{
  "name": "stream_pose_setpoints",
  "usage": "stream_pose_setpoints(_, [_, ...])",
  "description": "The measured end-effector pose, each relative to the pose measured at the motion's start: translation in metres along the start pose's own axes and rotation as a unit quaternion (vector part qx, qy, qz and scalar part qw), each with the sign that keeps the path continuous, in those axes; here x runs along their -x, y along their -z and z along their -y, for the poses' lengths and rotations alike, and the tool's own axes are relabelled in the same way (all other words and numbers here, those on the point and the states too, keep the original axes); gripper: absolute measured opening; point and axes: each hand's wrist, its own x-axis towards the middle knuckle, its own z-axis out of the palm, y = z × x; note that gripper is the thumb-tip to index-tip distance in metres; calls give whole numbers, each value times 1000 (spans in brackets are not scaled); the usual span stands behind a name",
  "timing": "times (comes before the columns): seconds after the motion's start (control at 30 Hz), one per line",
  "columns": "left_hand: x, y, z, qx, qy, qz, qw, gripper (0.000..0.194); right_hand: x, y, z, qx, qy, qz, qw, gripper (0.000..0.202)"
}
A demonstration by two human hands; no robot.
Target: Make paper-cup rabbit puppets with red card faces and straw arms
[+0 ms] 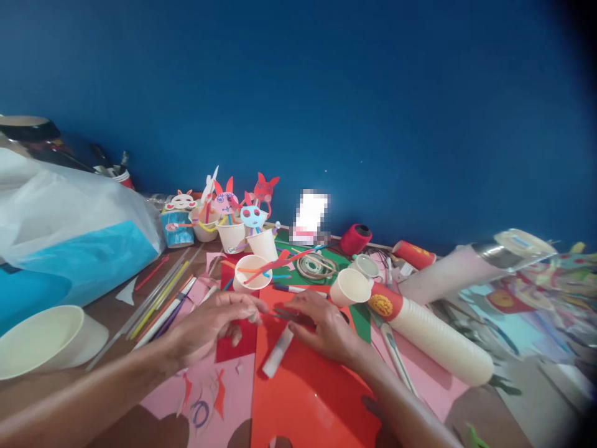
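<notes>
My left hand (pixel 228 317) hovers over the dark red paper (pixel 233 351), its fingers loosely bent and the thumb apart from them. Nothing can be made out in it. Over the orange-red sheet (pixel 312 392) spreads my right hand (pixel 321 323), fingers stretched towards the left one. Its thumb is at the upper end of a small white strip (pixel 278 353) lying on that sheet; whether they touch, I cannot tell. Just beyond the hands stands a paper cup (pixel 252 280) with coloured pipe cleaners. Another white cup (pixel 349 289) is beyond my right hand.
Several cups with paper animal faces (pixel 226 200) stand at the back, beside a lit screen (pixel 310 214). Stacked paper cups (pixel 443 342) lie on the right. Pens and sticks (pixel 163 305), a large bowl (pixel 56 342) and a plastic bag (pixel 79 211) occupy the left.
</notes>
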Motion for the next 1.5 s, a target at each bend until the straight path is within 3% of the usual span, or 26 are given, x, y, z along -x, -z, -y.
stream_pose_setpoints(0.1, [0,-9,11,30,37,23,999,14,2,-9,9,31,46,-100,993,19])
stream_pose_setpoints(0.17, [1,-16,17,45,50,31,997,12,5,-14,16,56,98,-128,985,16])
stream_pose_setpoints(0.33, [4,-26,26,75,96,34,992,11,12,-18,27,136,206,-108,963,22])
stream_pose_setpoints(0.6, [2,-29,37,115,100,60,987,8,12,-17,20,189,254,-56,947,19])
stream_pose_setpoints(0.73, [4,-32,33,99,110,69,987,17,13,-20,21,112,214,-57,969,16])
stream_pose_setpoints(0.87, [5,-26,26,46,56,66,995,36,10,-24,24,-78,65,-124,987,10])
stream_pose_setpoints(0.93, [3,-18,22,10,5,36,999,37,8,-25,22,-167,-17,-157,973,8])
stream_pose_setpoints(1.07, [-3,1,13,-64,-108,-94,988,30,6,-30,11,-309,-125,-203,921,8])
stream_pose_setpoints(1.2, [-9,13,6,-174,-153,-157,960,36,6,-36,2,-367,-152,-205,894,9])
stream_pose_setpoints(1.4, [-30,30,18,-336,-196,-250,887,39,5,-37,2,-377,-149,-200,892,11])
stream_pose_setpoints(1.5, [-37,35,23,-375,-199,-260,868,33,4,-35,3,-377,-152,-184,895,12])
